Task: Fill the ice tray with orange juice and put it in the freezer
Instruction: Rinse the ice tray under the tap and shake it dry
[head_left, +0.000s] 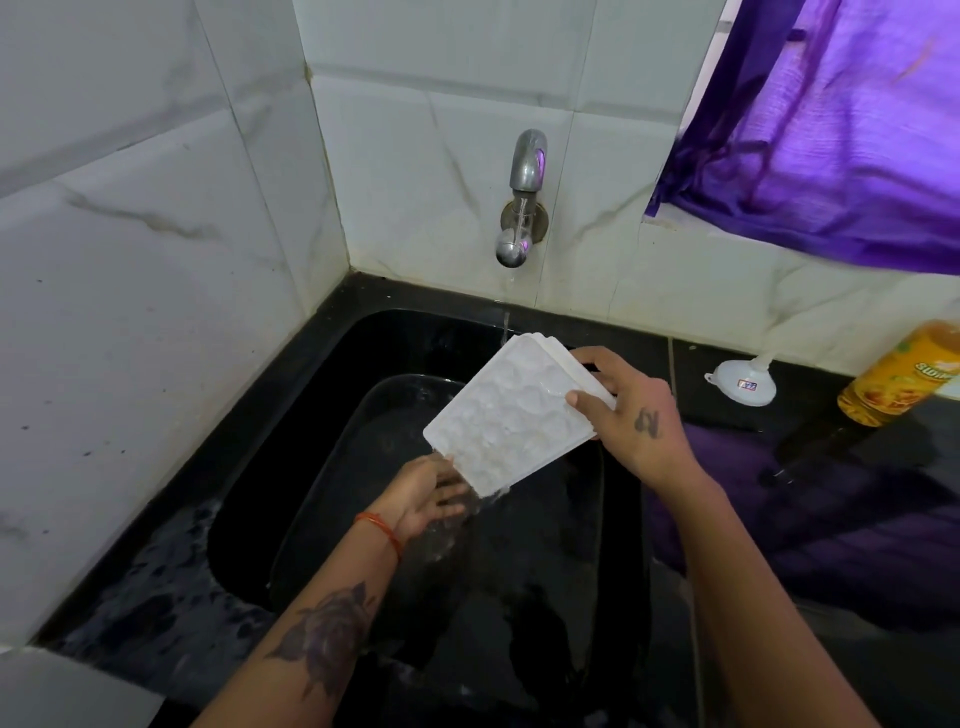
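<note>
**Ice tray tilted under the tap, water running off its low corner**

Your white ice tray (511, 415) is over the black sink (322, 395), tipped so its far corner sits up under the thin stream from the tap (524, 197) and its near corner points down toward you. Water fills and glazes the moulded cells and spills off the low corner in a sheet.

Your right hand (631, 413) grasps the tray by its upper right edge: the thumb lies across the top face, and the fingers are curled round behind the rim, where you can see only their tips above the tray. A small dark tattoo shows on the back of that hand.

Your left hand (428, 493) sits just below the tray's low corner, palm turned up, fingers loose and spread, holding nothing; the run-off pours over them. Whether the fingertips actually touch the tray's underside cannot be told through the water. An orange thread band (382, 530) circles that wrist, and a flower tattoo marks the forearm.

A clear tub (332, 467) rests inside the sink beneath both hands. The black countertop (727, 519) around the sink is wet and glossy. To your right on it lie a white funnel (740, 384) and, further right, a bottle of orange juice (901, 379) on its side or leaning, partly cut by the frame edge.

White marble-veined tiles (156, 260) line the corner walls, and a purple curtain (831, 130) hangs at upper right.
</note>
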